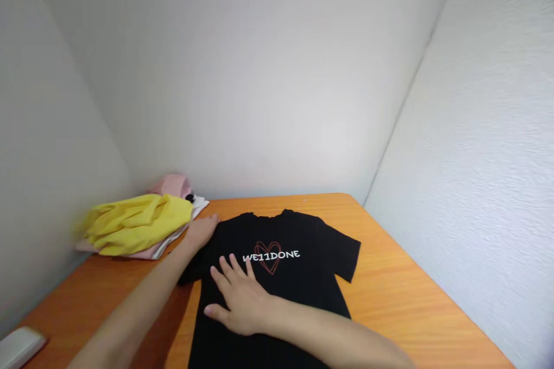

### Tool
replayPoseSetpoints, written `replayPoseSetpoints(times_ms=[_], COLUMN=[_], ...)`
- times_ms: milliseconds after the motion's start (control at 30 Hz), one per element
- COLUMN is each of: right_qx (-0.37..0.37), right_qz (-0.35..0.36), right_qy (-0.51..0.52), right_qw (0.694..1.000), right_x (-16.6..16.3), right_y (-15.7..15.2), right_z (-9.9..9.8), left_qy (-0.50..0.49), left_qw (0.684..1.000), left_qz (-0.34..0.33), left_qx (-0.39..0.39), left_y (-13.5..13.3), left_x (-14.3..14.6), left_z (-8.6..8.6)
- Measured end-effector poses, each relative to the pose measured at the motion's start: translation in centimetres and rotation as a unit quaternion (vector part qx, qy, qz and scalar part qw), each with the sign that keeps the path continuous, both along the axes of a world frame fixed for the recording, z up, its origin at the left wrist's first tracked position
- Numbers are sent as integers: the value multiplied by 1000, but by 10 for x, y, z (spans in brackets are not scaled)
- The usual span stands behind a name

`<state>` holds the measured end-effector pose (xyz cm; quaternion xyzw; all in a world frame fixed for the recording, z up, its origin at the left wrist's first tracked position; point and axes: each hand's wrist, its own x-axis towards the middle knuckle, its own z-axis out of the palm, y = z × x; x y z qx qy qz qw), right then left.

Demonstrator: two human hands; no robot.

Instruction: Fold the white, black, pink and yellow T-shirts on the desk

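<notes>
A black T-shirt (298, 288) lies spread on the wooden table, its collar toward the far wall. White lettering reading "WE11DONE" crosses a red heart outline on its chest. My right hand (242, 300) rests palm down on the shirt, fingers spread, just below and left of the print. At the left shoulder of the shirt, my left hand (203, 232) has its fingers closed at the fabric edge; the fingertips are partly hidden. The left sleeve sits under and beside that wrist, while the right sleeve lies stretched outward.
A yellow garment (142, 222) is heaped on other folded clothes at the back left, with a pink piece (173, 185) behind it. A white object (21, 347) sits at the table's lower left. Walls border the wooden table (398, 294) at the back and sides.
</notes>
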<state>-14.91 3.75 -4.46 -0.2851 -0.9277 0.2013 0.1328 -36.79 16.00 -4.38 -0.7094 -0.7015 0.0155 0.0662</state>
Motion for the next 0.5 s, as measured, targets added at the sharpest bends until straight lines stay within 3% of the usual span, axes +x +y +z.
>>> replayPoseSetpoints(times_ms=[67, 133, 200, 233, 367, 433, 500], right_qx=[50, 101, 103, 104, 115, 126, 138], right_qz=[-40, -171, -355, -405, -476, -480, -477], right_qy=[28, 15, -70, -92, -149, -169, -184], right_qw=[998, 980, 927, 904, 859, 852, 849], right_x=[43, 100, 159, 185, 247, 256, 260], right_y=[24, 57, 91, 106, 137, 137, 135], right_z=[13, 23, 26, 24, -4, -22, -37], left_qy=[18, 19, -11, -35, -105, -118, -120], left_qw=[999, 994, 984, 975, 932, 926, 939], left_qz=[-7, -39, -114, -165, -334, -350, -319], left_qx=[45, 102, 140, 146, 94, 73, 49], left_y=[-1, -9, -23, -29, -39, -31, -18], left_x=[10, 33, 73, 99, 216, 260, 287], left_z=[11, 20, 22, 20, -4, -21, -38])
